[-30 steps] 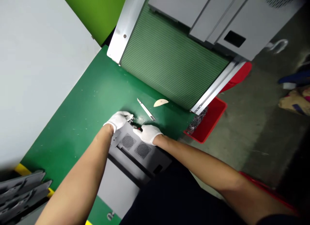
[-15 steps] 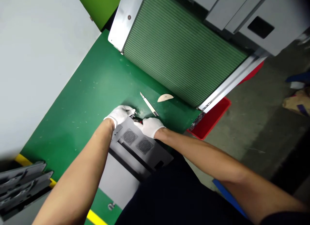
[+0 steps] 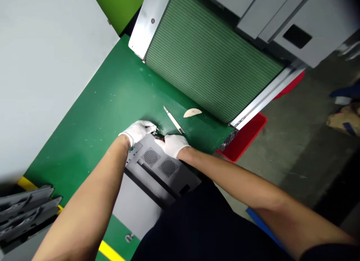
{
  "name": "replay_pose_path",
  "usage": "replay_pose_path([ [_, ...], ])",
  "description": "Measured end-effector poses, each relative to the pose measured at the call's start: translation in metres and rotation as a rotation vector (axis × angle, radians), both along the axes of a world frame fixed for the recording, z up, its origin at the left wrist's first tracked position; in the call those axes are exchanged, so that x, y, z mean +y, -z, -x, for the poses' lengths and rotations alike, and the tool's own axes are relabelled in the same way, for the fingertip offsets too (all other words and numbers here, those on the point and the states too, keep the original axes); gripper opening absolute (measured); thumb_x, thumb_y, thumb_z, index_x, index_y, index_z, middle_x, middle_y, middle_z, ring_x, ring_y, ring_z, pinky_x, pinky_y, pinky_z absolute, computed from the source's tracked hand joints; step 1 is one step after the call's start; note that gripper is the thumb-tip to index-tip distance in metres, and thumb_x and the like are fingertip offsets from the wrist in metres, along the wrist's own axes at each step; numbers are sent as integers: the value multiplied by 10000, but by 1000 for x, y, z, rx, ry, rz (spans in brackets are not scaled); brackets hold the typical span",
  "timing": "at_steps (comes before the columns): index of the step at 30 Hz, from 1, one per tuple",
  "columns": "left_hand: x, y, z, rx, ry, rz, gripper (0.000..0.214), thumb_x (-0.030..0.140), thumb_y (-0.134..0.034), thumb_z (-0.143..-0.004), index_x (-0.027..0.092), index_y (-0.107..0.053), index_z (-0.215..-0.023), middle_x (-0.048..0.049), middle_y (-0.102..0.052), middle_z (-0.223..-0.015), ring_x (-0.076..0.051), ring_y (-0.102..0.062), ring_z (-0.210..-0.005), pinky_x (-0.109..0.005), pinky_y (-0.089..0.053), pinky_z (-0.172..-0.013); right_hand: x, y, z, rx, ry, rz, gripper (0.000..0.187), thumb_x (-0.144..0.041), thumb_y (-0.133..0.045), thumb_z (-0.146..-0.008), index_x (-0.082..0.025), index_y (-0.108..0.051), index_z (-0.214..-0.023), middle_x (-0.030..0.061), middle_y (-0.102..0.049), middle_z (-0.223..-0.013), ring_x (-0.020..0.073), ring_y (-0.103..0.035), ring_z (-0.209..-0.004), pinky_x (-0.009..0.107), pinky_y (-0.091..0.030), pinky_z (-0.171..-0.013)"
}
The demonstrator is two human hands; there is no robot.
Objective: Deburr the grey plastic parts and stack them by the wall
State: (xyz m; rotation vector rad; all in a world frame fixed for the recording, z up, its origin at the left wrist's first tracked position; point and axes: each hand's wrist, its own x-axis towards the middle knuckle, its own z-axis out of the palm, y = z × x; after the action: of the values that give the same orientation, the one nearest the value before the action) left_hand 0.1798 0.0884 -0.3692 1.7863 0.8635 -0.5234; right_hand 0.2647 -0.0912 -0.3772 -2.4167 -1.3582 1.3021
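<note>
Left hand [image 3: 137, 130]: gloved in white, laid at the far left corner of the grey panel [image 3: 157, 171]; its grip is closed on a small part at that corner, too small to be named.
Right hand [image 3: 173, 144]: gloved in white, rested on the far edge of the panel; whether its grip is closed cannot be told.
Panel: laid flat on the green bench [image 3: 107, 103], two vent grilles seen.
Knife [image 3: 173, 120]: laid just beyond the panel.
Pale scraper [image 3: 192, 112]: laid beside the knife, beyond the panel.
Red bin [image 3: 243, 139]: set right of the panel, off the bench.
</note>
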Motion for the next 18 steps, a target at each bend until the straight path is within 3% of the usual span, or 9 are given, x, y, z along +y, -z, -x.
replay_pose_path([
  [5, 2, -2, 1, -11, 19, -5, 309, 469, -667, -757, 197, -738, -887, -52, -746, -943, -208, -645, -869, -318, -488, -844, 7, -6, -9, -13, -125, -25, 803, -676, -211, -984, -82, -751, -1028, 249, -746, -976, 330, -714, -989, 421, -519, -869],
  [9, 3, -2, 5, -22, 38, -34, 362, 510, -613, -803, 183, -724, -911, -61, -735, -937, -197, -639, -848, -318, -489, -833, 16, -13, -23, 27, -224, -29, 790, -684, -222, -978, -121, -770, -1059, 236, -745, -1035, 349, -703, -1012, 468, -516, -882],
  [14, 3, -9, 7, -65, 36, -14, 378, 510, -672, -749, 193, -720, -948, -65, -744, -974, -197, -654, -887, -314, -496, -874, 17, -19, -24, 53, -140, -10, 720, -698, -383, -932, -102, -758, -1082, 259, -731, -1076, 367, -690, -1051, 473, -517, -885],
  [18, 3, -15, 3, -1, -96, 80, 346, 423, -772, -644, 200, -747, -907, -75, -765, -998, -234, -673, -969, -332, -498, -945, 9, -22, -12, 64, -5, 5, 705, -665, -371, -956, -69, -719, -1098, 271, -726, -1061, 372, -694, -1042, 473, -522, -858],
])
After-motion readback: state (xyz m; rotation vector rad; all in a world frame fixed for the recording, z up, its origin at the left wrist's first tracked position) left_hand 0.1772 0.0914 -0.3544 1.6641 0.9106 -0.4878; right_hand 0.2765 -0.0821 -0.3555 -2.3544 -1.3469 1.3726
